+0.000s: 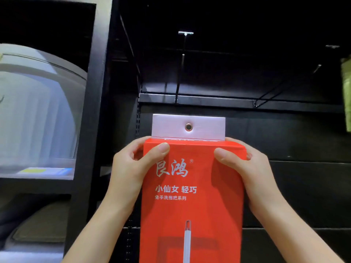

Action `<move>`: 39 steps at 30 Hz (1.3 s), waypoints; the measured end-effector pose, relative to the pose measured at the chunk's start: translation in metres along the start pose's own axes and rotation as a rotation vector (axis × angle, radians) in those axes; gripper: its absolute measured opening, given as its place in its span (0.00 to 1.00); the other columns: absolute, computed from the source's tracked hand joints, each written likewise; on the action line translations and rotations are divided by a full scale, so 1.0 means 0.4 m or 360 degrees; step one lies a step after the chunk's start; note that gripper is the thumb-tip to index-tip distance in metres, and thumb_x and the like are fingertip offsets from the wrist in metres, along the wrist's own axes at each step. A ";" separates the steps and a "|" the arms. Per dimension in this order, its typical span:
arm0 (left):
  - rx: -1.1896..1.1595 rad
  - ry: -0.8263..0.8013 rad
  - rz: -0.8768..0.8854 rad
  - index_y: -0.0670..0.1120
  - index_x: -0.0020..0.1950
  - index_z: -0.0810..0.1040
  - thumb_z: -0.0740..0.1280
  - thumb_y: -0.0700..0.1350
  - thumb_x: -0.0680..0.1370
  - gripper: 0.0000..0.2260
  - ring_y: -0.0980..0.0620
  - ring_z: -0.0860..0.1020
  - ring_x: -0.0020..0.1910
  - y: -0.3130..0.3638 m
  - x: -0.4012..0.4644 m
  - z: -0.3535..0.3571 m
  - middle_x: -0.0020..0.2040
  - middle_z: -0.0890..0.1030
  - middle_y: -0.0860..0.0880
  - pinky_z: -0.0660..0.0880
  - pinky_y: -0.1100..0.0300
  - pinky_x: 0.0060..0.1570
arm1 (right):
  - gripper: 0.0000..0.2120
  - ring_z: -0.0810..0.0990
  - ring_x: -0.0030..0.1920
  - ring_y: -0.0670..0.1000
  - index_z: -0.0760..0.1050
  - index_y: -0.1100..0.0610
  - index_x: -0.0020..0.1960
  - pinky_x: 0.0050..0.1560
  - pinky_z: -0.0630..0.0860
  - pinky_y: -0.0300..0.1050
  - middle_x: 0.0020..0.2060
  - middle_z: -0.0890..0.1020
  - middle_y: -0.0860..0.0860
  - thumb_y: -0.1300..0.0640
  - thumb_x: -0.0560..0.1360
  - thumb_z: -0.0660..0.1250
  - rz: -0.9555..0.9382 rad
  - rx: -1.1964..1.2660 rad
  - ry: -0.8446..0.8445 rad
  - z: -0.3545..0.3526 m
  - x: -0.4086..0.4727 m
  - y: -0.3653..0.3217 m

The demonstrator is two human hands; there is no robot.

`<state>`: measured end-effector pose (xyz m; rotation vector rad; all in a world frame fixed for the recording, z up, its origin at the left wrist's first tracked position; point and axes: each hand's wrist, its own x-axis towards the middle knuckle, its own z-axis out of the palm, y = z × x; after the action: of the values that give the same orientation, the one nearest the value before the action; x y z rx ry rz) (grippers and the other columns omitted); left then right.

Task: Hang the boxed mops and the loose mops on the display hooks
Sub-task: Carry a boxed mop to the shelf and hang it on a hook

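**Boxed mop raised toward the hook**

Nearest the camera, the left hand [131, 164] and the right hand [248, 164] grip the red mop box [191, 196] by its upper corners, thumbs pressed on the front face and fingers wrapped behind. The box stands upright, held in the air in front of the dark display rack [284, 130]. Its white hang tab [189, 126] rises above the hands, with the metal eyelet [188, 127] at its centre. Farther back and higher, a display hook [181, 73] juts out from the crossbar [209, 99], empty. The step in hand appears to be hanging this box; next it likely needs lifting until the eyelet meets the hook's tip, then sliding on.
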<state>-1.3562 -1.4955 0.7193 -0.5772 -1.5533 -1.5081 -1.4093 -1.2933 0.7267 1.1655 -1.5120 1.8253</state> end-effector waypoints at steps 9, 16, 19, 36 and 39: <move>-0.0032 0.0007 0.0185 0.52 0.42 0.84 0.74 0.60 0.60 0.17 0.43 0.85 0.40 0.045 0.143 0.016 0.42 0.86 0.43 0.81 0.50 0.40 | 0.21 0.86 0.44 0.49 0.84 0.46 0.49 0.38 0.79 0.37 0.43 0.87 0.49 0.43 0.57 0.76 -0.0242 0.0006 -0.0057 -0.005 0.146 -0.046; -0.0089 0.0038 0.0288 0.50 0.40 0.84 0.75 0.59 0.60 0.16 0.42 0.85 0.40 0.105 0.252 0.038 0.42 0.86 0.42 0.81 0.47 0.43 | 0.18 0.86 0.42 0.49 0.84 0.47 0.46 0.38 0.80 0.39 0.42 0.87 0.49 0.42 0.57 0.75 -0.0367 0.0025 -0.0058 -0.004 0.260 -0.090; -0.0091 0.0037 0.0333 0.49 0.42 0.85 0.75 0.59 0.60 0.18 0.42 0.85 0.41 0.126 0.292 0.045 0.43 0.86 0.42 0.81 0.45 0.45 | 0.16 0.86 0.40 0.48 0.84 0.48 0.44 0.35 0.79 0.37 0.40 0.87 0.49 0.43 0.59 0.75 -0.0418 0.0041 -0.0075 -0.006 0.302 -0.105; -0.0009 0.0079 0.0436 0.49 0.40 0.85 0.76 0.57 0.62 0.14 0.47 0.85 0.37 0.134 0.439 0.060 0.40 0.86 0.44 0.81 0.55 0.35 | 0.18 0.86 0.41 0.50 0.84 0.50 0.48 0.35 0.79 0.37 0.42 0.87 0.51 0.42 0.62 0.75 -0.0448 0.0132 -0.0180 0.000 0.464 -0.082; -0.0041 0.0086 0.0436 0.49 0.40 0.85 0.75 0.61 0.59 0.18 0.46 0.85 0.36 0.118 0.451 0.053 0.40 0.86 0.44 0.81 0.54 0.36 | 0.20 0.86 0.44 0.52 0.83 0.50 0.52 0.39 0.80 0.39 0.45 0.87 0.52 0.43 0.64 0.74 -0.0447 0.0137 -0.0228 0.006 0.476 -0.067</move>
<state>-1.4158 -1.5108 0.8966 -0.7264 -1.3545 -1.3259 -1.4844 -1.3159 0.9022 1.4955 -1.2771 1.6606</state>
